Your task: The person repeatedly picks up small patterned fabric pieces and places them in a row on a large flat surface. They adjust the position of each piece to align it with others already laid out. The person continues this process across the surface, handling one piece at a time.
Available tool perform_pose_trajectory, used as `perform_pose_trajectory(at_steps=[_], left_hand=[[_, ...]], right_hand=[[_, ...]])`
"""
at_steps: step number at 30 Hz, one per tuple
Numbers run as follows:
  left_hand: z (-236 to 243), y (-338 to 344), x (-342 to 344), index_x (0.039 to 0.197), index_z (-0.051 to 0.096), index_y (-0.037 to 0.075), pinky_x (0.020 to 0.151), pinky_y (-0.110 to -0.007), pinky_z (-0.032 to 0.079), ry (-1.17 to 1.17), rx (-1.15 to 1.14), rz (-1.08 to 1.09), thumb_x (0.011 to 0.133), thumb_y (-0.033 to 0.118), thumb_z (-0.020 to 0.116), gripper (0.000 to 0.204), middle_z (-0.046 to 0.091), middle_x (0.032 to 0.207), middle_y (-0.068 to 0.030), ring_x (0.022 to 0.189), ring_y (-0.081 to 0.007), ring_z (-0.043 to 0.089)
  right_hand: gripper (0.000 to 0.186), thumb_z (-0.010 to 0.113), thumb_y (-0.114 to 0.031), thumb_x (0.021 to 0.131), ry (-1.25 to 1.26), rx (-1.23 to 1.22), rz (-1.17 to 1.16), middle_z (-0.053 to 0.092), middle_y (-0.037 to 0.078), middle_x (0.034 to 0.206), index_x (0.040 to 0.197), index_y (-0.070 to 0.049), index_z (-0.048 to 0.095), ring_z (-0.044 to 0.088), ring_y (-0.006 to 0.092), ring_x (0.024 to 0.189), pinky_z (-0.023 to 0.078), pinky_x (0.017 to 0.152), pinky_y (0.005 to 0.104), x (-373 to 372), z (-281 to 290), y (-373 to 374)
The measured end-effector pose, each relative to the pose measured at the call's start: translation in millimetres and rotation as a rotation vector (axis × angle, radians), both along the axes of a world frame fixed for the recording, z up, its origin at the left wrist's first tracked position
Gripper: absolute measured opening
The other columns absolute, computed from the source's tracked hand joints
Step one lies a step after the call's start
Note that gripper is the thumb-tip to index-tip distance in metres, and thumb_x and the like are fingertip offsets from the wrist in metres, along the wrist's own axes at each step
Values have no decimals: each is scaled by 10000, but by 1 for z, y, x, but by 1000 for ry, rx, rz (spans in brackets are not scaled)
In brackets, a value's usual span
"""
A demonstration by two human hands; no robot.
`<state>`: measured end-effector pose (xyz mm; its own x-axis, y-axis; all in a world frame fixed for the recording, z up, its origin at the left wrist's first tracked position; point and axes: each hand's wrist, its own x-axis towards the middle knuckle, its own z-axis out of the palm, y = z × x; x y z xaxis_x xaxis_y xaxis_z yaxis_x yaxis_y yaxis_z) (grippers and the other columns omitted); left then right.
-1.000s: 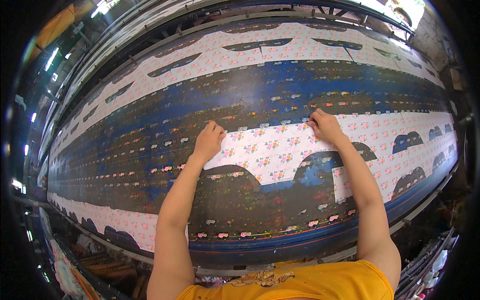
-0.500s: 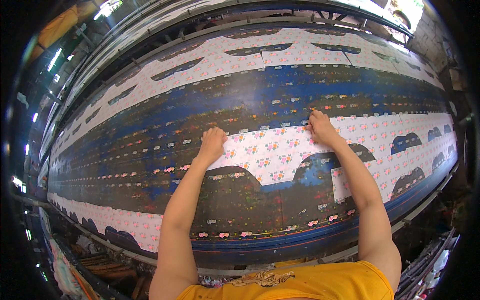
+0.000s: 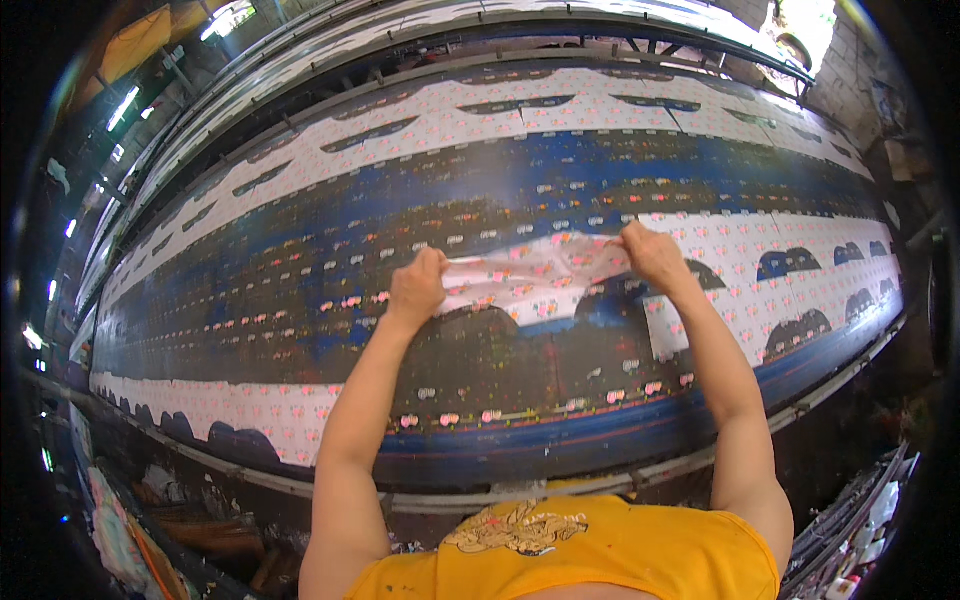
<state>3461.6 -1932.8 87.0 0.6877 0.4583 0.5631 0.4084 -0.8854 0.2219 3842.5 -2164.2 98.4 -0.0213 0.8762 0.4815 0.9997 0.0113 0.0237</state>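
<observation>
A white fabric piece with pink and orange flowers (image 3: 535, 278) stretches between my two hands over the long table. Its far edge is lifted and wrinkled, while its curved near edge lies lower, close to the tabletop. My left hand (image 3: 418, 290) is closed on the far left corner. At the far right corner, my right hand (image 3: 652, 254) pinches the same piece, with fingers curled. Right beside that hand, more flowered fabric pieces (image 3: 735, 240) lie flat, with dark arched gaps of tabletop showing between them.
The dark blue and brown tabletop (image 3: 480, 375) carries rows of small printed flower marks. Flowered fabric strips lie along its far side (image 3: 560, 112) and at the near left (image 3: 220, 405). A rail (image 3: 690, 462) runs along the near edge. Another long table (image 3: 400, 40) stands beyond.
The fabric piece lay flat half a second ago; its far edge is now raised and creased. Both hands have closed on its corners and lifted them.
</observation>
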Motion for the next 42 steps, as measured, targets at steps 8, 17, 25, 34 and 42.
perform_pose_trajectory(at_steps=[8, 17, 25, 34, 42], left_hand=[[86, -70, -99, 924, 534, 81, 511, -401, 495, -117, 201, -66, 920, 101, 663, 131, 587, 786, -86, 596, -304, 631], [72, -141, -198, 930, 525, 83, 502, -376, 488, -65, 107, -170, 890, 105, 712, 193, 592, 788, -82, 576, -291, 610], [-5, -129, -205, 904, 543, 80, 504, -361, 518, 212, 73, -158, 956, 233, 665, 203, 571, 833, -66, 606, -245, 650], [-65, -92, -178, 1021, 574, 47, 676, -441, 555, 472, -63, -15, 978, 289, 623, 251, 571, 1074, -123, 908, -291, 666], [-55, -126, -177, 1406, 480, 2, 1191, -516, 293, 374, -150, -291, 972, 333, 607, 560, 443, 1496, -187, 1403, -366, 410]], right_hand=[[195, 705, -170, 928, -8, 220, 74, 549, 77, 732, 894, -68, 542, 611, 260, 593, 450, 480, 389, -98, 90, -104], [223, 748, -203, 906, 105, 140, 85, 559, 77, 703, 857, -76, 572, 595, 272, 549, 449, 466, 385, -184, 83, -182], [302, 703, -307, 941, 147, -63, 41, 607, 103, 739, 828, -76, 545, 625, 312, 586, 479, 501, 404, -175, 11, -154], [305, 621, -335, 985, 103, -248, -118, 654, 147, 858, 881, -56, 556, 658, 358, 690, 532, 581, 455, -136, -66, -109], [382, 629, -311, 971, 192, -156, 98, 599, 182, 1286, 1201, -8, 603, 577, 362, 1195, 485, 987, 463, -169, -56, -143]])
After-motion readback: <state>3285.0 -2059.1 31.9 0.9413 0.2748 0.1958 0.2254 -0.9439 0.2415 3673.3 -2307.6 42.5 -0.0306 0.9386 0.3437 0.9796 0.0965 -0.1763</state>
